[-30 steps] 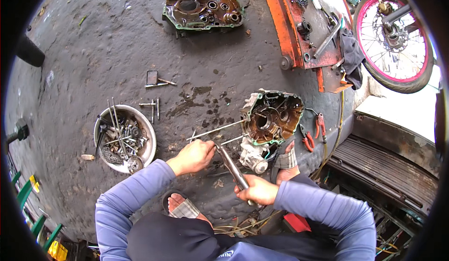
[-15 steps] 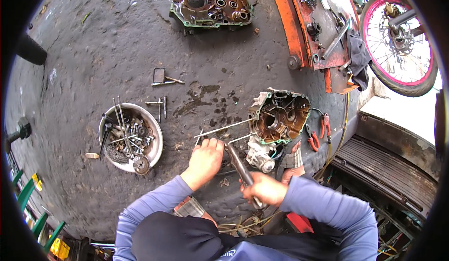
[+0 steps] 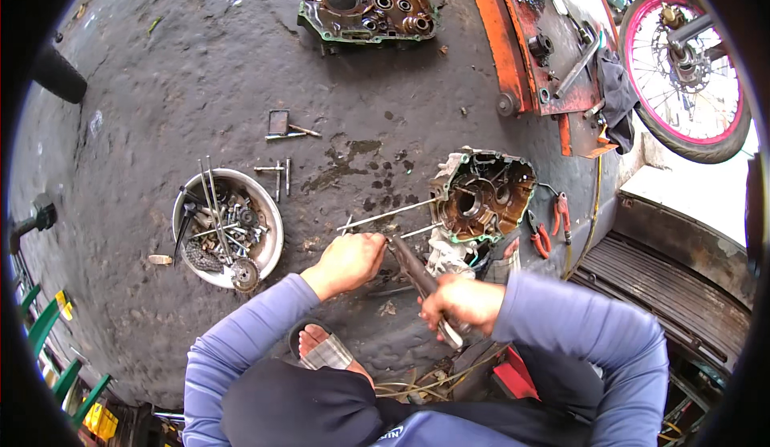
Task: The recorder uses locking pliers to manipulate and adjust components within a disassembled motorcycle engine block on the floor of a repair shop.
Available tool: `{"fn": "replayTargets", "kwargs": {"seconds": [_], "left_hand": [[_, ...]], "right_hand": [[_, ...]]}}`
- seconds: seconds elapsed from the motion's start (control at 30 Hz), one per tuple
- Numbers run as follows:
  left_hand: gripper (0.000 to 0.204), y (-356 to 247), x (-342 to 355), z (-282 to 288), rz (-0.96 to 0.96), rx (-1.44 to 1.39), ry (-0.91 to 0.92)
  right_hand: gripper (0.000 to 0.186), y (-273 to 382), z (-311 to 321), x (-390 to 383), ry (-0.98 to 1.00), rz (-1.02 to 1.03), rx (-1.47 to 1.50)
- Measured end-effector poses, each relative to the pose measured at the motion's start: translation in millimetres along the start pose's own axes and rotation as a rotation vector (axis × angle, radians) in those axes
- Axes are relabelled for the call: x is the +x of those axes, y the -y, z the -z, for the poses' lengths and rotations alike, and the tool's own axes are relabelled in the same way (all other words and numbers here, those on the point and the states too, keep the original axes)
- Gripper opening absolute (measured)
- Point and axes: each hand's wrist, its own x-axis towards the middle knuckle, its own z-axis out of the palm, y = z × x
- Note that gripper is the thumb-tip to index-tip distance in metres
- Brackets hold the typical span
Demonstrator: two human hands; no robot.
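My left hand (image 3: pixel 346 264) is closed in a fist left of an opened engine case (image 3: pixel 489 198). A thin metal rod (image 3: pixel 347 225) sticks out past its knuckles; the rest of the rod is hidden. My right hand (image 3: pixel 464 303) grips a long dark metal tool (image 3: pixel 413 264), whose exact kind I cannot make out. The tool slants up to the left, its far end close beside the left fist. Two long studs reach left from the case; the upper stud (image 3: pixel 393 214) passes just above my left hand.
A metal bowl (image 3: pixel 273 222) of bolts, chain and gears sits at left. Another case half (image 3: pixel 365 10) lies at the far side. Red-handled pliers (image 3: pixel 560 216) lie right of the engine case. An orange stand (image 3: pixel 505 54) and a pink-rimmed wheel (image 3: pixel 684 74) are at upper right.
Both hands have moved slightly up and away from me, the right one also to the right, with the dark tool still in it. The view has shifted a little.
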Motion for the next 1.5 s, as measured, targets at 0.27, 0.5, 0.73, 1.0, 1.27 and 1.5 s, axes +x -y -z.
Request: {"fn": "replayTargets", "kwargs": {"seconds": [0.27,0.5,0.73,1.0,1.27,1.5], "left_hand": [[0.016,13,-48,-6,0.011,-0.242,-0.441],[0.009,18,-43,-31,-0.038,-0.376,-0.666],[0.009,15,-49,-21,0.094,-0.543,-0.558],[0.023,12,-45,-20,0.555,-1.223,-0.266],[0.024,6,-39,-8,0.682,-1.423,-0.164],[0.023,20,-49,-19,0.240,-0.599,-0.496]], "right_hand": [[0.061,-105,1,70,-0.063,0.554,-0.026],[0.067,-130,9,130,-0.225,0.946,-0.301],[0.045,-63,14,34,0.048,0.316,0.057],[0.045,-110,19,78,-0.115,0.718,-0.298],[0.060,-114,-4,84,-0.129,0.678,-0.045],[0.043,-30,15,24,0.027,0.133,-0.073]]}}
